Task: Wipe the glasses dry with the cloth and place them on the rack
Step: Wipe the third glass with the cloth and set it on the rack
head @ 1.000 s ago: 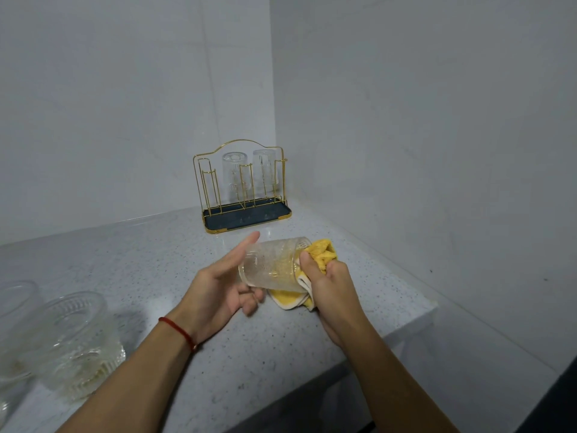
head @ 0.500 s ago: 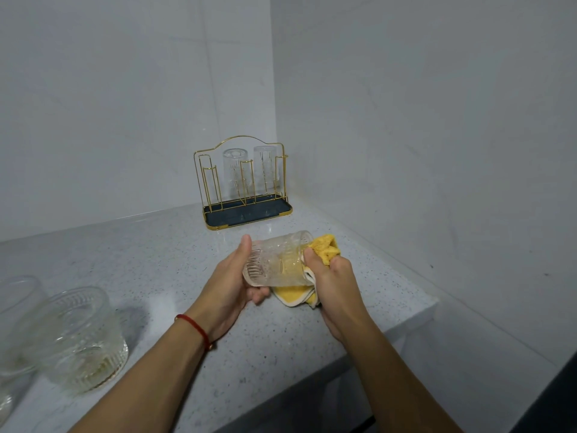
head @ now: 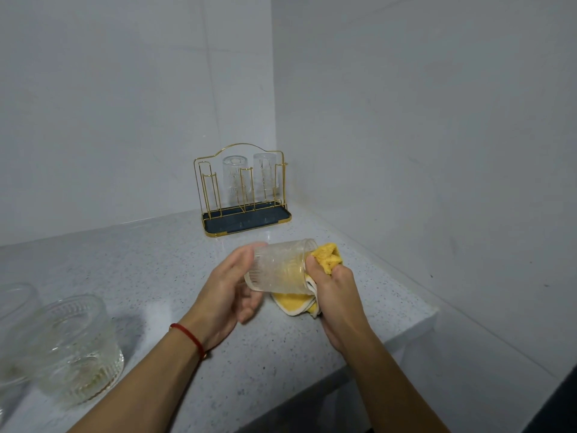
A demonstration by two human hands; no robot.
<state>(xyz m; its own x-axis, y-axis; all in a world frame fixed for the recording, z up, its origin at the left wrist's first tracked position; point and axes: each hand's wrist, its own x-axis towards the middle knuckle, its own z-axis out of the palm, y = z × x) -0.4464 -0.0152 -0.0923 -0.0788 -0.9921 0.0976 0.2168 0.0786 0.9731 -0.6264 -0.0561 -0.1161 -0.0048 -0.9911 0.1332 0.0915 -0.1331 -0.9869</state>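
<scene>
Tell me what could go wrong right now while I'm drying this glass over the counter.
The ribbed glass lies sideways, cradled by the left hand while the right hand works the yellow cloth at its rim; it could slip onto the counter. It is also held near the counter's front edge, so it might roll off. The gold rack already holds two glasses, so placing this one could knock them.

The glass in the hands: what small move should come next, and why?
Probably turn the glass a little with the left hand so the yellow cloth, pushed into its mouth by the right hand, wipes more of the inside. The rack has free pegs for afterwards.
</scene>
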